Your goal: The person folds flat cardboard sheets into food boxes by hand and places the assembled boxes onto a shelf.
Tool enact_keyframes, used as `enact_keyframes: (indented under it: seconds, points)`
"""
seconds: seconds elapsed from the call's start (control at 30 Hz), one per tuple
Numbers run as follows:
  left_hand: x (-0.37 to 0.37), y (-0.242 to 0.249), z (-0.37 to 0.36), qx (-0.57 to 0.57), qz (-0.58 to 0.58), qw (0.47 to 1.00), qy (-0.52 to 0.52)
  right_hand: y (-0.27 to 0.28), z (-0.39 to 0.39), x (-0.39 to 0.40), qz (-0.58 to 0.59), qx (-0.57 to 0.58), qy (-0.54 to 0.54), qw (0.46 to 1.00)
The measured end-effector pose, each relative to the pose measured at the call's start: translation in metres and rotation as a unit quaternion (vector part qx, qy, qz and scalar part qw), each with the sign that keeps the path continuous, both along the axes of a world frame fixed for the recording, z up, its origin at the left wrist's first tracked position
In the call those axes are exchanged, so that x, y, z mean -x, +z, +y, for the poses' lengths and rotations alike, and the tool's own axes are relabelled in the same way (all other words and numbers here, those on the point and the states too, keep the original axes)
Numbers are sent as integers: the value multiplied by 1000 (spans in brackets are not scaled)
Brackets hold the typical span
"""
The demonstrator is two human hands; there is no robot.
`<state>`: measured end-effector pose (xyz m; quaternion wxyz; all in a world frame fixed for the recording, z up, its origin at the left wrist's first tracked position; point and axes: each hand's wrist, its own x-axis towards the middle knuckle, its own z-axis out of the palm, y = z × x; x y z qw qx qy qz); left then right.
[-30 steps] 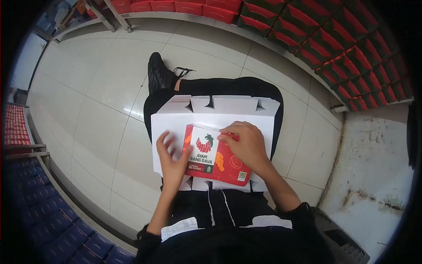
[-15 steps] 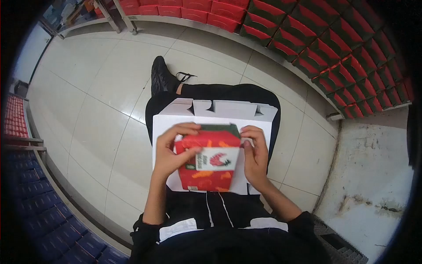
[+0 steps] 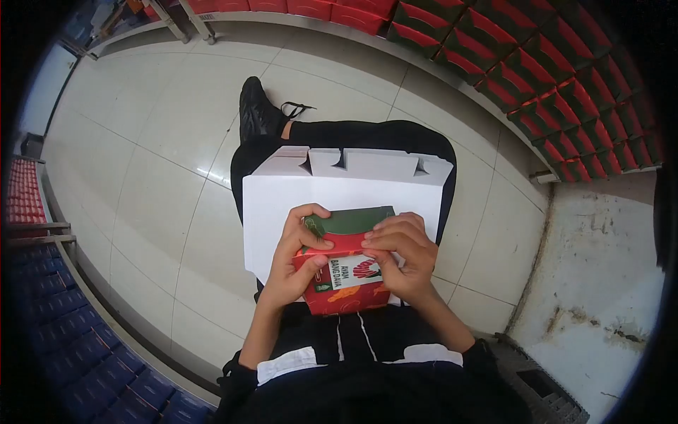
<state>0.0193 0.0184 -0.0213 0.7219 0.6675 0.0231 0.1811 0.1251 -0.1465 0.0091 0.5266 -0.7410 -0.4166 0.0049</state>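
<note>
A red and green printed carton [image 3: 353, 297] is held over the lap, its green flap facing away from the body and a white label with a red picture on its front. My left hand [image 3: 293, 261] grips the carton's left side, thumb on the front and fingers at the upper edge. On the right side, my right hand [image 3: 406, 258] presses fingers and thumb along the red top edge. Beneath the carton, a flat white cardboard sheet [image 3: 282, 205] with cut flaps along its far edge lies across the legs.
Racks of red and green cartons [image 3: 522, 63] stand at the far right. Dark blue boxes [image 3: 92, 346] fill a shelf at the lower left. A black shoe [image 3: 260, 109] rests on the tiled floor [image 3: 159, 134]. A stained wall [image 3: 593, 304] is at the right.
The carton has moved slightly toward the body and tilted, showing more of its green flap. My right hand has come from the side onto its top edge, and my left fingers have shifted onto that edge.
</note>
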Motion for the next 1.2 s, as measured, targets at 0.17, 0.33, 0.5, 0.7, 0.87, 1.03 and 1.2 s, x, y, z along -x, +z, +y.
enact_keyframes:
  seconds: [0.17, 0.33, 0.5, 0.7, 0.87, 1.03, 1.2]
  points:
    - [1, 7, 4, 19, -1, 1000, -25, 25, 7, 3, -66, 54, -18, 996]
    - [-1, 13, -9, -7, 14, 1000, -12, 30, 10, 14, -129, 116, -17, 985]
    - [1, 13, -13, -12, 8, 1000, 1, 39, 15, 16, -153, 120, -5, 981]
    - [-5, 16, -22, -35, 5, 998, 46, 35, 17, 25, -156, 121, -13, 980]
    - [4, 7, -17, -57, 2, 997, 45, 56, 7, 16, -174, 154, -21, 972]
    - [11, -1, -15, -20, -13, 998, 50, 38, -14, 12, -135, 167, -11, 977]
    - [5, 7, -15, -47, -5, 997, 59, 20, -17, 3, -72, 84, 8, 994]
